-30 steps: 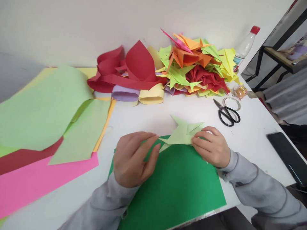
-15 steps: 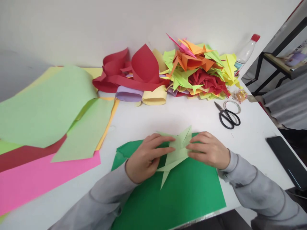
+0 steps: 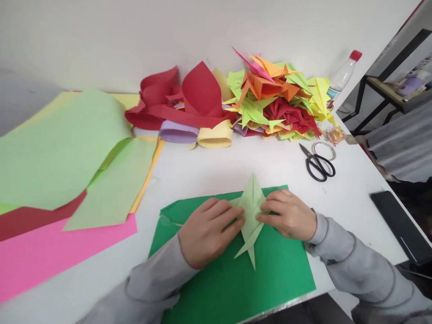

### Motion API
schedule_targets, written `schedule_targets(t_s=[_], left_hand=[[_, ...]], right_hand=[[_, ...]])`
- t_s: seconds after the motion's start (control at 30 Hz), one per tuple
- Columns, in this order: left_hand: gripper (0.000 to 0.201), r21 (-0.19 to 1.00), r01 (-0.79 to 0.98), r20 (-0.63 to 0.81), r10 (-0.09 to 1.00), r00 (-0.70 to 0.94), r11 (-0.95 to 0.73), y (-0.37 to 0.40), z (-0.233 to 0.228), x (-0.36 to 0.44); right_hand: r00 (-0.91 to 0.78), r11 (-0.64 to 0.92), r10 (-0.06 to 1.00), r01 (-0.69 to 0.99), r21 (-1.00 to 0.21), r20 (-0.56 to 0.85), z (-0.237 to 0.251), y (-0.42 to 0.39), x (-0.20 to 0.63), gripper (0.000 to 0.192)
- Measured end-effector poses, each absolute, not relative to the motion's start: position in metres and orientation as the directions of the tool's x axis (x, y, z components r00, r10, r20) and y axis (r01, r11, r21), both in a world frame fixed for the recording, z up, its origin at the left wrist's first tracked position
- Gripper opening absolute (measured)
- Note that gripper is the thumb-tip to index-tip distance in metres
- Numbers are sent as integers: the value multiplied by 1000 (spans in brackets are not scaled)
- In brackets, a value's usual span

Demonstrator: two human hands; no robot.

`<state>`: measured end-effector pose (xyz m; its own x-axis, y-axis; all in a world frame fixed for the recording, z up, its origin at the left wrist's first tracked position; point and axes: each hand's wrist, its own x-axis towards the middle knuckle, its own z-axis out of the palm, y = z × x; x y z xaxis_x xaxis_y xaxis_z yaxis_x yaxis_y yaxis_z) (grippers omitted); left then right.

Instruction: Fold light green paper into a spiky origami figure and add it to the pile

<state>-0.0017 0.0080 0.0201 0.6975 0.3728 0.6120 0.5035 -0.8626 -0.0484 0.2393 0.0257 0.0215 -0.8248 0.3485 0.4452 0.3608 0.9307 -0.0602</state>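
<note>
Pale green piece (image 3: 251, 220): round it swings since the earlier frame, its broad point off a slant and now aimed straight away from the person, two thin points trailing nearer the body
Left hand (image 3: 211, 231): in at the left edge, fingers (image 3: 239, 210) narrow and pinching the paper
Right hand (image 3: 292, 216): opposite it, fingers (image 3: 266, 219) close together and holding the right edge, the thumb hidden
Green sheet (image 3: 270, 279): right under the action, the piece above it between the two hands, broad tip reaching past the sheet's far edge
Centre slit: runs down the broad point, and it looks a fair guide for keeping both sides even
Creases: they would seem to want a light, level grip from both sides, pressure run along the fold rather than across it
Thin points: crossed and slender, likely the easiest part to bend, so best kept clear of the palms
Scissors (image 3: 315, 163): lying on the surface (image 3: 199, 173), well apart from both hands
</note>
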Motion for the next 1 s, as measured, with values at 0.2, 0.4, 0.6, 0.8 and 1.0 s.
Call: schedule_targets(t_s=[0.2,0.4,0.6,0.8,1.0], left_hand=[[24,46,378,656,313,687,-925,-5,12,17],[18,100,366,600,349,720,-925,-12,13,21],[19,212,308,616,372,694,-927,-18,15,22],[16,279,290,592,402,698,-915,-14,12,20],[15,540,220,574,547,609,-812,-7,15,16]], right_hand=[[-813,918,393,373,-134,429,22,21,236,18],[-816,871,485,417,-260,315,22,18,236,25],[-820,838,518,431,-334,241,20,20,237,39],[-818,815,542,458,-356,190,19,21,237,44],[-795,780,577,472,-411,184,19,21,236,40]])
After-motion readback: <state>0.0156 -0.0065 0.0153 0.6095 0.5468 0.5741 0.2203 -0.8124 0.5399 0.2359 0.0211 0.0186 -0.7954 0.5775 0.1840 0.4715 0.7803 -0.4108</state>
